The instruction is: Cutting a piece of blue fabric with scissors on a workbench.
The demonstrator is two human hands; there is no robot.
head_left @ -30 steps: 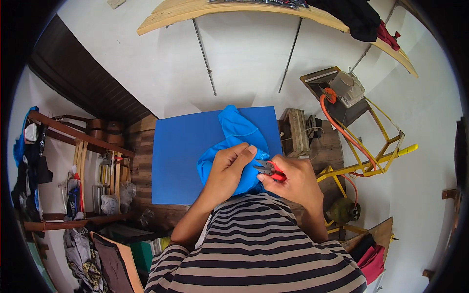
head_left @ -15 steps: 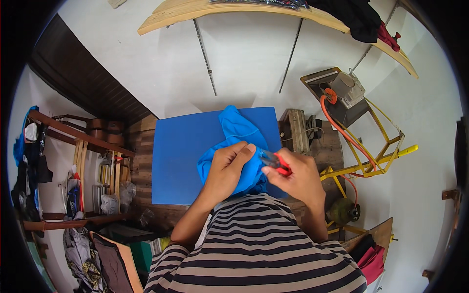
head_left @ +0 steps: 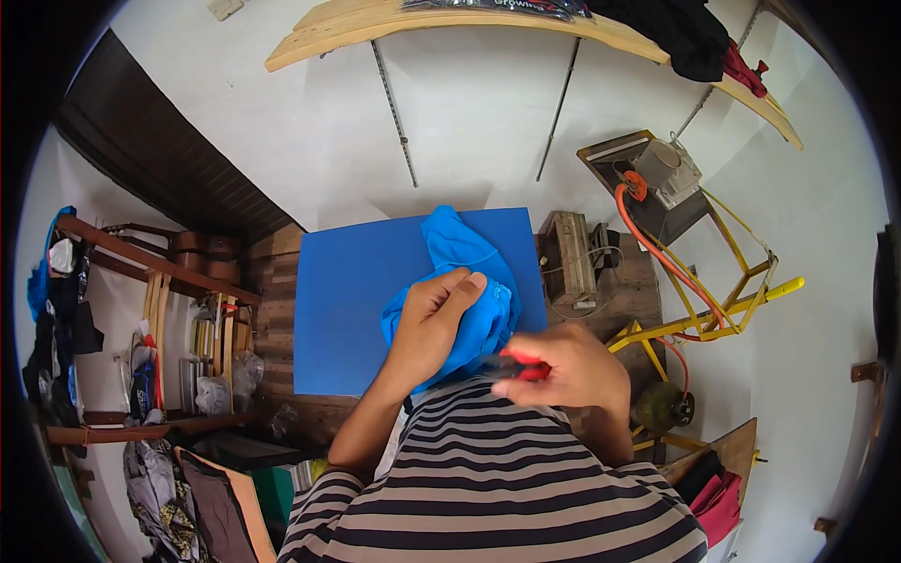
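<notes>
A bright blue garment (head_left: 491, 305) lies bunched over the near part of a blue tabletop (head_left: 343, 305), one narrow piece of it reaching toward the far edge. My left hand (head_left: 434, 319) is closed on a fold of this cloth, thumb pressed against the fingers. Close to my body, just right of the cloth's near edge, my right hand (head_left: 577, 371) grips small red-handled snips (head_left: 528, 367). Their dark blades point left and are smeared by motion, so I cannot tell whether they touch the fabric.
Beyond the table's right side stands a wooden crate (head_left: 568, 258). Farther right are a yellow metal frame (head_left: 727, 314) with an orange hose and a green gas cylinder (head_left: 662, 406). A wooden rack (head_left: 155, 253) holds goods on the left. A shelf (head_left: 469, 28) spans the far wall.
My right hand has drawn the snips down toward my body, away from the upper part of the cloth. My left hand keeps its hold, nearly in place.
</notes>
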